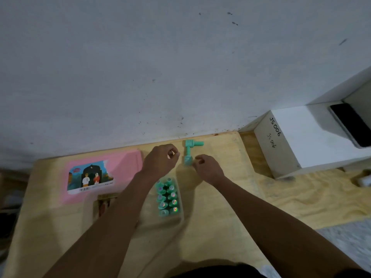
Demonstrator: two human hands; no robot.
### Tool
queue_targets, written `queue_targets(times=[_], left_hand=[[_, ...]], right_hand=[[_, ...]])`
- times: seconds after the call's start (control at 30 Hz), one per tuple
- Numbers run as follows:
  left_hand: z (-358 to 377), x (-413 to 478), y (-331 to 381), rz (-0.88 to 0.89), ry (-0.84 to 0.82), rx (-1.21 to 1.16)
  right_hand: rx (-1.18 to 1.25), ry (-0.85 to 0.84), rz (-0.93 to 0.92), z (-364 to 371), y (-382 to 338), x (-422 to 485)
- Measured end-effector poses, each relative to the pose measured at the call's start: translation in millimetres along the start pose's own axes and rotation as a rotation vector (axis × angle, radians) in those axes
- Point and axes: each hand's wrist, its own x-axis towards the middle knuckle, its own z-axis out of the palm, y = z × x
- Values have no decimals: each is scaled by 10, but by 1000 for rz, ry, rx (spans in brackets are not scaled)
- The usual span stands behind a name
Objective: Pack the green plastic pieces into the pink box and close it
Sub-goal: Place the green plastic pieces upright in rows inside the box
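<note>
The pink box [128, 161] lies flat at the left of the wooden table, its picture label facing up. A clear tray [180, 215] in the middle holds several green plastic pieces [167, 197] standing in two rows. Loose green pieces [188, 151] lie in an L shape near the wall. My left hand [160, 160] hovers just left of them with loosely curled fingers and nothing visible in it. My right hand [206, 169] has its curled fingertips against the near end of the loose pieces; a pinch is not clear.
A white box [291, 137] marked "JS006" stands at the right with a dark phone [351, 125] behind it. A small brown object [104, 201] lies in front of the pink box. The grey wall [180, 67] runs along the table's back edge.
</note>
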Motion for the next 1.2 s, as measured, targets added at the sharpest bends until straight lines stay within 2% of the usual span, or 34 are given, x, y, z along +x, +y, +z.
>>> queue_targets(times=[0.17, 0.3, 0.47, 0.73, 0.87, 1.1, 1.2], left_hand=[[142, 339, 111, 1, -13, 29], [263, 523, 141, 35, -22, 94], [449, 676, 231, 66, -22, 240], [859, 1022, 336, 71, -147, 406], [960, 1139, 337, 73, -141, 475], [986, 1194, 302, 181, -122, 581], [913, 1161, 306, 186, -76, 503]], right_hand=[[-182, -6, 20, 154, -220, 404], [-212, -35, 9, 188, -198, 519], [-55, -16, 49, -5, -29, 499], [102, 14, -76, -459, 376, 366], [229, 3, -70, -670, 428, 319], [419, 6, -59, -865, 471, 312], [488, -16, -56, -863, 451, 280]])
